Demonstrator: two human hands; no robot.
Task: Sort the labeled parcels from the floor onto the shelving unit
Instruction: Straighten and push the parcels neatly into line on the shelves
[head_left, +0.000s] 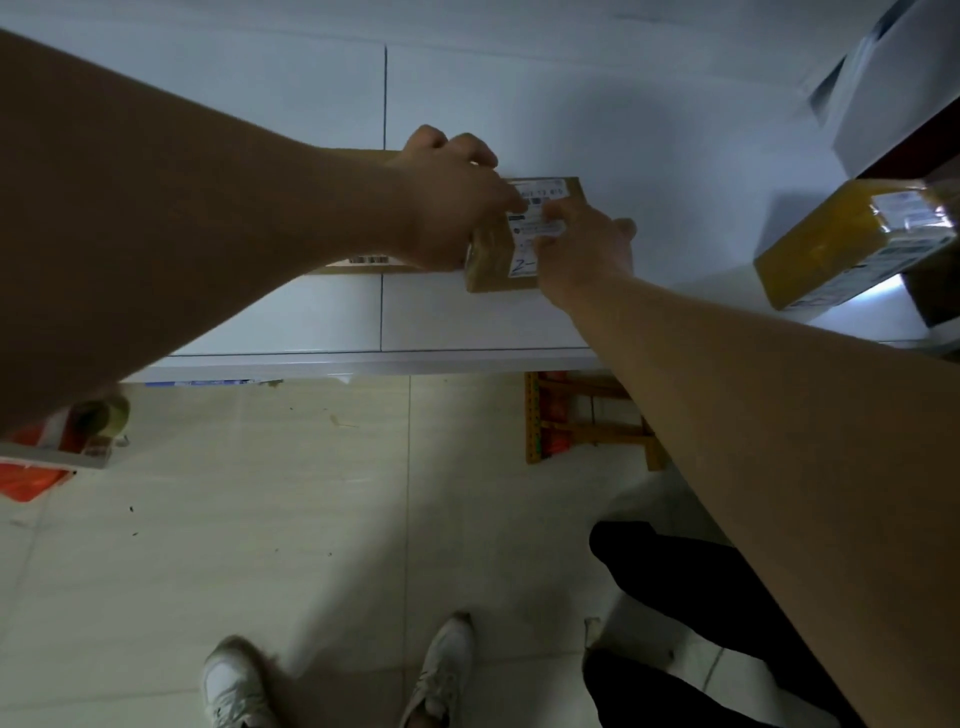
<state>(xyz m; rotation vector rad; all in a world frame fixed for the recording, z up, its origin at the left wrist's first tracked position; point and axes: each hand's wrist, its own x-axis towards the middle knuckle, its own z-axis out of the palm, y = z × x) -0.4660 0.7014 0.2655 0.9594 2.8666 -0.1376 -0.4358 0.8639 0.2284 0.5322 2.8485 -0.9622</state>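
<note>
Small labeled parcel (491, 267) on the white shelf (467, 322).
Left hand (452, 208) and right hand (582, 247) grip it; a yellow-taped parcel (831, 244) sits shelved (floor remainder: can't tell).

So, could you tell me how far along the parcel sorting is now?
Done: a yellow-taped parcel and a partly hidden box already lie on the white shelf. In hand: the left hand and right hand hold a small labeled parcel, resting on that shelf. Left: releasing it; the visible floor shows no clear parcels, though much lies out of view.
</note>
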